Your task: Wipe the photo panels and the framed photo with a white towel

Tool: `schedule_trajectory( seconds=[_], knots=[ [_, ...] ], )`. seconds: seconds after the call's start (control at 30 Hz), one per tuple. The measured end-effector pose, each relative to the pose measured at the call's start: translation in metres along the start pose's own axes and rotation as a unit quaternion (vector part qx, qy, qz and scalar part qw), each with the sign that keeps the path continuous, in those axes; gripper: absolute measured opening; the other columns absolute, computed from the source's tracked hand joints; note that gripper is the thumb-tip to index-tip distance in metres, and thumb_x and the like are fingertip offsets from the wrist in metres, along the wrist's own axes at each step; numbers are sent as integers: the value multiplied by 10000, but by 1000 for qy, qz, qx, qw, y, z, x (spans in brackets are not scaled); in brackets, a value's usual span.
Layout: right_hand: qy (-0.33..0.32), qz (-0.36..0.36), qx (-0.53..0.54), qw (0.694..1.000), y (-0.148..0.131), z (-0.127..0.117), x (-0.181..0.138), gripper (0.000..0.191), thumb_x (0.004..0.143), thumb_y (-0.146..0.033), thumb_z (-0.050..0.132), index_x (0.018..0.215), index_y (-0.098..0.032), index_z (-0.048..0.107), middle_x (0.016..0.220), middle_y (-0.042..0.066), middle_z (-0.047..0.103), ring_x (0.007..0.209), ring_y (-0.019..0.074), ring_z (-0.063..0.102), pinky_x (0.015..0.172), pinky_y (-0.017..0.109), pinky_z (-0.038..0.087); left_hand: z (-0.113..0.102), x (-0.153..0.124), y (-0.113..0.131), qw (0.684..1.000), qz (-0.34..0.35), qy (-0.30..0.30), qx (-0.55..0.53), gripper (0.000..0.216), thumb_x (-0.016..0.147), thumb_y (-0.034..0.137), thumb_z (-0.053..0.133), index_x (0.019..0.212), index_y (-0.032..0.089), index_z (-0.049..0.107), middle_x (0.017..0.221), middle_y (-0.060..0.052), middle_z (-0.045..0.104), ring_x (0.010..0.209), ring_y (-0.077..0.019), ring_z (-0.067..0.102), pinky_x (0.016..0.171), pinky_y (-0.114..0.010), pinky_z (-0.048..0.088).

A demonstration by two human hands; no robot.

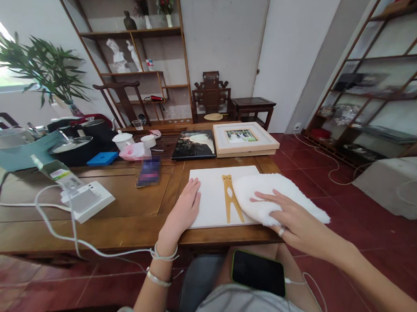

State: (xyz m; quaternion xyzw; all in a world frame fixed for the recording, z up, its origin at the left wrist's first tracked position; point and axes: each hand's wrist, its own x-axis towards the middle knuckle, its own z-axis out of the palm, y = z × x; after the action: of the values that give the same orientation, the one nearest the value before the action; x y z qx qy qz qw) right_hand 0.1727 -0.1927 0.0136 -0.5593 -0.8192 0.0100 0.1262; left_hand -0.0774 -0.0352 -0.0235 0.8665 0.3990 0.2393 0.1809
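Observation:
My left hand (185, 206) lies flat with its fingers stretched out along the left edge of a white board (210, 198) on the table. A light-brown wooden piece (229, 199) lies on the board, with a cat-like head at one end, an oval hole and two long legs. Over the board's right part and past it spreads a white fluffy piece (298, 198); its kind is unclear. My right hand (292, 217) has its fingers over the top of the fluffy piece and its ringed thumb at the near edge, partly hidden beneath it.
Behind the board are a framed picture (246, 147) and a dark panel (194, 145). An open white box (92, 199), cables, a blue case (103, 158), cups and pots stand left. A phone (258, 272) with a cable rests on my lap.

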Motion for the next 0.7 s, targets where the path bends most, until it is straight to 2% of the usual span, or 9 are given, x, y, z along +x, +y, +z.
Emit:
schedule_trajectory(
  seconds=[0.1,0.23,0.37,0.43,0.53,0.63,0.7],
  knots=[
    [9,8,-2,1000,10,3,13,188,758,-101,432,755,-171,606,1339,148,487,1284,244,378,1090,499,243,-1,0,1,1000,-5,-5,8,467,908,251,292,1288,35,455,1428,-163,381,1364,-223,272,1131,-420,233],
    [19,23,-1,1000,33,6,47,270,806,-131,401,942,-156,633,1233,131,578,1236,263,433,1071,487,273,-1,0,0,1000,-2,-7,13,464,905,249,292,1290,47,454,1429,-159,380,1362,-224,278,1128,-426,238],
    [23,58,-11,998,51,9,77,267,806,-127,402,914,-167,643,1139,114,627,1158,285,495,978,462,380,0,0,-1,1000,-3,1,5,451,903,252,305,1282,67,464,1428,-151,387,1358,-222,288,1128,-422,240],
    [25,66,-14,997,52,11,81,262,795,-116,406,904,-162,640,1139,120,627,1158,289,492,970,467,383,0,0,-1,1000,-2,-1,8,455,905,253,300,1287,64,458,1430,-151,384,1361,-219,282,1130,-419,235],
    [23,50,-14,998,43,11,69,265,777,-102,409,914,-152,631,1210,141,590,1231,275,432,1042,494,301,1,0,-2,1000,0,-2,11,463,909,259,291,1296,58,448,1432,-152,380,1361,-217,280,1130,-415,235],
    [13,27,-9,1000,22,7,40,274,749,-79,407,900,-154,622,1278,154,542,1288,245,373,1087,499,239,2,0,-3,1000,4,6,7,450,910,264,299,1293,90,457,1431,-135,387,1358,-215,287,1127,-420,243],
    [-4,26,-7,1000,5,3,17,221,758,-94,409,784,-173,614,1320,148,508,1303,240,351,1094,504,229,2,0,-3,1000,7,9,6,442,908,259,307,1291,104,461,1431,-127,390,1359,-216,285,1125,-430,244]
  ],
)
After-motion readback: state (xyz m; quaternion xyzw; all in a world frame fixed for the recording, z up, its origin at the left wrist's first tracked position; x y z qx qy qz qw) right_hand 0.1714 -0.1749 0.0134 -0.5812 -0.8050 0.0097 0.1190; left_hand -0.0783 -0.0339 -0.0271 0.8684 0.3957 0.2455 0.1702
